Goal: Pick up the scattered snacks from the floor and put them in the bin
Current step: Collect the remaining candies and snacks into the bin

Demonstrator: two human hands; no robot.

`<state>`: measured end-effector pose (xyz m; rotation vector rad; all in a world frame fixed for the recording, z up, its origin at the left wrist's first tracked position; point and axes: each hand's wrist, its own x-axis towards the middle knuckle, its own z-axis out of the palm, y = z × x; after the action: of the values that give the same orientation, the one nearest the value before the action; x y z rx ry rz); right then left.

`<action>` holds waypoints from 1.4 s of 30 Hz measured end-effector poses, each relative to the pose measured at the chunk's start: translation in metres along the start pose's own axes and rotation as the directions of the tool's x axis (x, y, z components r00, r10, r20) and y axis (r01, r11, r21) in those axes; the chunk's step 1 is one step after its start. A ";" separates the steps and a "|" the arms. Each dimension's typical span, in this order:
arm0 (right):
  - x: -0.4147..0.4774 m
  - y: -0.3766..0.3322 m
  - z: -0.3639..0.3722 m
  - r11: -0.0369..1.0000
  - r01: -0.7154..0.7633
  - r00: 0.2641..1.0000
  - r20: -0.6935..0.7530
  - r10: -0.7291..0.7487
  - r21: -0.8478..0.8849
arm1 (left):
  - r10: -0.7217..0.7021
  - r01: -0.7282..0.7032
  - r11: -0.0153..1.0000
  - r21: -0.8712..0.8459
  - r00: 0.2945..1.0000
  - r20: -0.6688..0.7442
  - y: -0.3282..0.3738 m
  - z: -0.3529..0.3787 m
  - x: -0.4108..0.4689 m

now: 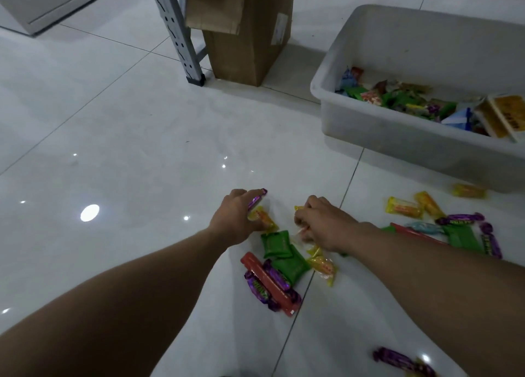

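Head view: gripping purple candy [257,199] in curled left hand [237,216]; pinching yellow packet [298,208] with right hand [322,224], fingers curled. Reaching over snacks [275,244] lying on floor [127,149], near part-filled bin [369,138] upper right.

Cardboard box [250,35] beside grey slotted rack leg [174,32]

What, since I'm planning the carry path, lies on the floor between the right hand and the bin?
In the head view, only bare white tile crossed by a grout line separates the right hand from the bin.
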<state>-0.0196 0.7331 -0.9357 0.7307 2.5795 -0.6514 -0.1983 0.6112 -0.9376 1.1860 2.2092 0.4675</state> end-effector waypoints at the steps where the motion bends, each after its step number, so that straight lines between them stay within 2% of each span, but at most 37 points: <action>1: 0.000 0.000 -0.001 0.999 0.024 1.000 0.007 -0.024 -0.046 | 0.003 -0.003 1.000 0.015 1.000 0.004 0.000 0.000 0.000; 5: 0.000 -0.003 -0.002 0.980 0.077 0.997 0.022 -0.074 -0.181 | 0.005 -0.006 0.997 0.076 1.000 0.007 0.000 0.001 0.004; 10: 0.001 -0.003 -0.002 0.968 0.004 0.999 -0.034 -0.013 -0.251 | 0.039 -0.042 0.987 0.152 0.999 0.021 0.001 0.005 0.007; 17: -0.001 0.015 0.003 0.975 -0.196 0.965 -0.199 0.173 -0.101 | 0.075 -0.073 0.979 0.189 0.997 -0.006 0.003 0.008 0.010; 22: 0.002 0.017 0.007 0.988 -0.153 0.961 -0.234 0.150 0.005 | 0.074 -0.065 0.982 0.177 0.996 -0.042 0.005 0.009 0.011; 30: 0.002 0.018 0.009 0.996 -0.073 0.955 -0.291 0.055 -0.052 | 0.118 -0.114 0.981 0.155 0.993 -0.017 0.004 0.010 0.010; 34: -0.001 0.016 0.004 0.996 -0.080 0.958 -0.281 0.063 -0.049 | 0.105 -0.105 0.981 0.164 0.994 0.008 0.001 0.008 0.011; 42: -0.006 0.008 0.000 0.985 -0.108 0.946 -0.290 0.143 0.136 | -0.008 0.000 0.990 0.142 0.999 0.053 0.002 0.004 0.016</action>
<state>-0.0107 0.7366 -0.9355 1.1000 2.7510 -0.7053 -0.2014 0.6257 -0.9454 1.2523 2.2289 0.2765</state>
